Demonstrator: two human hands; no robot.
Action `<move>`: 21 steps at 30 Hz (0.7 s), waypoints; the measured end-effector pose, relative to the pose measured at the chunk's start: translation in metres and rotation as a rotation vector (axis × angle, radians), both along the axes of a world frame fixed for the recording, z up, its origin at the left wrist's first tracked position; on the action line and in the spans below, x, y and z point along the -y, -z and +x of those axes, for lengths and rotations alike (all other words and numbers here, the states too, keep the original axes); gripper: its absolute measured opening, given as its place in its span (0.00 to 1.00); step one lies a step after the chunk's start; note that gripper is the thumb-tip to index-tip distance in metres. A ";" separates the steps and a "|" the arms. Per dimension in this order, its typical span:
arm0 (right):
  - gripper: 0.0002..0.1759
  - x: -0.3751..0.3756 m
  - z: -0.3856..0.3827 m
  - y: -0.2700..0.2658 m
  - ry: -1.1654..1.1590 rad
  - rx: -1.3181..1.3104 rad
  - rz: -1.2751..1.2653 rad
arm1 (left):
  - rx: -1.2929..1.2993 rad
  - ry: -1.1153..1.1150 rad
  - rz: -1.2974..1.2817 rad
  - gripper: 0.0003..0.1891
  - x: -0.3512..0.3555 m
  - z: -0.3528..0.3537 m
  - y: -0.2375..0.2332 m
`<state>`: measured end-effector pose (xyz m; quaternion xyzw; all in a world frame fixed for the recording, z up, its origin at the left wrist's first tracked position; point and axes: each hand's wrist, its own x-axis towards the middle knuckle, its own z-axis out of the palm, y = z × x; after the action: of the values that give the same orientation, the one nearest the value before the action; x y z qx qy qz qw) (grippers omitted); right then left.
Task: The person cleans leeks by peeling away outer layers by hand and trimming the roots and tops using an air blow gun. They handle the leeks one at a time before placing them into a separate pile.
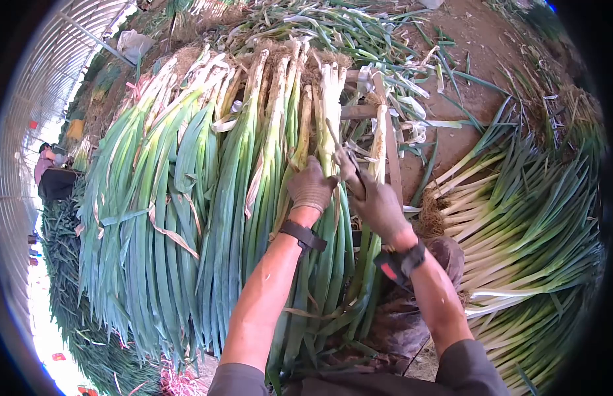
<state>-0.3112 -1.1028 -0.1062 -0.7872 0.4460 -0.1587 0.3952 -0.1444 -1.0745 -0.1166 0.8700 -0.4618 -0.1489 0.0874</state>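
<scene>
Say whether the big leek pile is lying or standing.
Lying: the leeks rest side by side, root ends far, leaves toward the camera.

Leek pile [517, 218], dirt floor [481, 46]

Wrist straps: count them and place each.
2. One strap behind the left hand, which grips a green onion stalk; the other behind the right hand. The far-off person is too small to check.

left hand [311, 187]: grey glove, black wristband [304, 235] | right hand [380, 206]: same, red-marked | sleeves [237, 381] grey
</scene>
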 end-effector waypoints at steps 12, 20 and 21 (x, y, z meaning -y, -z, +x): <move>0.20 0.009 0.006 0.008 0.082 -0.058 -0.039 | -0.027 0.005 0.006 0.31 -0.012 -0.014 0.006; 0.23 0.082 0.048 0.027 0.035 -0.125 -0.125 | -0.019 0.024 0.007 0.32 -0.019 -0.023 0.002; 0.21 0.090 0.053 0.031 0.071 -0.115 -0.132 | -0.016 0.025 0.030 0.31 -0.020 -0.025 0.000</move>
<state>-0.2582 -1.1923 -0.1371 -0.8031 0.4841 -0.1562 0.3103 -0.1698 -1.0546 -0.1161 0.8641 -0.4697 -0.1639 0.0764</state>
